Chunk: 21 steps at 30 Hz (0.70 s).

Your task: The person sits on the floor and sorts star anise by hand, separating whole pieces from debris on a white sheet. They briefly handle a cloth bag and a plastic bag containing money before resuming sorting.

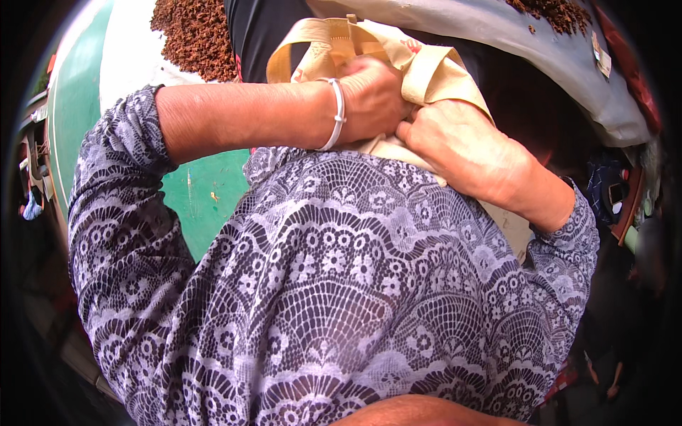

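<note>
A yellow cloth tote bag [373,40] with wide straps and some red print lies against my front at the top middle. My right hand [450,133] pinches the near part of the bag, with one strap [439,72] looped over its wrist side. Close against it, my left hand [373,101], a pale bangle [339,114] on its wrist, is bent over the bag's opening. Its fingers are partly blurred and hidden, so what they hold cannot be told. Pale cloth [397,152] shows just below both hands.
Star anise [194,40] is heaped on a white sheet at upper left, beside a green surface [208,202]. A grey plastic sheet [533,32] bearing more star anise [559,16] curves across the upper right. Dark cloth [261,32] stands behind the bag.
</note>
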Available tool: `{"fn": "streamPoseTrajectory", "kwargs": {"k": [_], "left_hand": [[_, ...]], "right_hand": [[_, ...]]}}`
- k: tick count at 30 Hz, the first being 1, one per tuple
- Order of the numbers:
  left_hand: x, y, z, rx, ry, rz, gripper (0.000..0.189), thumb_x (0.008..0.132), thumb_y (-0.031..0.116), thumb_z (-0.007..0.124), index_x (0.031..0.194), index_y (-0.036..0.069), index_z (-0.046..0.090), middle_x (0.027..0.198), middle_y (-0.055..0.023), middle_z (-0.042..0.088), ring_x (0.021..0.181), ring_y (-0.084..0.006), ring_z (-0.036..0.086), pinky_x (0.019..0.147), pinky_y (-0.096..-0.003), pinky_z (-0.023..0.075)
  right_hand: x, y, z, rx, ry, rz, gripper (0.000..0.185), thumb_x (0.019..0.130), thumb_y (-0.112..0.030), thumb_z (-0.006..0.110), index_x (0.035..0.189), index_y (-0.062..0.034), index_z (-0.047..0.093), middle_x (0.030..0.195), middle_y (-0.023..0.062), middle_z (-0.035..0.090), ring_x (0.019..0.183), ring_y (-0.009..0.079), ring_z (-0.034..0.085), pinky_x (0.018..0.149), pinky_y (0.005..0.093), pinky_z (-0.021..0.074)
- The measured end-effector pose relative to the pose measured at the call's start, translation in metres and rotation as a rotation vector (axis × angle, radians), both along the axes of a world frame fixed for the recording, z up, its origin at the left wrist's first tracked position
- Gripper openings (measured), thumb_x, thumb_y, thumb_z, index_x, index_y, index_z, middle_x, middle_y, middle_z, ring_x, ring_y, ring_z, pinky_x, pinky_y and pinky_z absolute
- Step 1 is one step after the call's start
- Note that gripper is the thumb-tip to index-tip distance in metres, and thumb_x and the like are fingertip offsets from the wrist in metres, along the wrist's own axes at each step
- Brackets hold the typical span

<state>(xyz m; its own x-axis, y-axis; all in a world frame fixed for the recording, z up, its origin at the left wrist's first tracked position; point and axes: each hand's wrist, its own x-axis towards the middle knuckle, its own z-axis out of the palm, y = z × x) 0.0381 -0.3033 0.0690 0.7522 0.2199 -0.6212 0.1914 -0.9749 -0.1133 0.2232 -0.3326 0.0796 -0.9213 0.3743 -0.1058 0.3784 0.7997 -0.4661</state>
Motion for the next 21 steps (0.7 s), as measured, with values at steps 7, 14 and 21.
{"fn": "streamPoseTrajectory", "kwargs": {"k": [7,14,21], "left_hand": [[-0.049,0.028,-0.087,-0.297,-1.105,0.737,0.027,0.102,0.023,0.056,0.124,0.012,0.067,0.115,-0.0096,0.072,0.097,-0.0222,0.071,0.086,-0.0347,0.0566],[-0.049,0.056,-0.014,-0.287,-0.326,0.414,0.028,0.09,0.019,0.066,0.115,0.006,0.066,0.111,-0.0144,0.071,0.101,-0.0261,0.071,0.086,-0.0378,0.0565],[-0.134,0.057,0.091,-0.484,-0.938,0.723,0.046,0.073,-0.004,0.079,0.116,0.0,0.064,0.094,-0.0186,0.068,0.091,-0.0361,0.068,0.078,-0.0419,0.055]], "right_hand": [[-0.005,0.0,-0.025,0.103,0.057,-0.009,0.025,0.093,-0.01,0.051,0.112,0.0015,0.061,0.095,0.0151,0.061,0.097,0.0296,0.061,0.085,0.0397,0.0504],[-0.026,0.009,0.01,0.069,-0.137,-0.065,0.036,0.086,-0.006,0.055,0.12,0.0025,0.062,0.096,0.0153,0.062,0.097,0.0295,0.062,0.085,0.0386,0.0518],[-0.043,0.016,0.038,0.052,0.047,-0.072,0.035,0.084,-0.009,0.058,0.116,0.0053,0.062,0.12,0.016,0.062,0.114,0.03,0.06,0.092,0.0375,0.0543]]}}
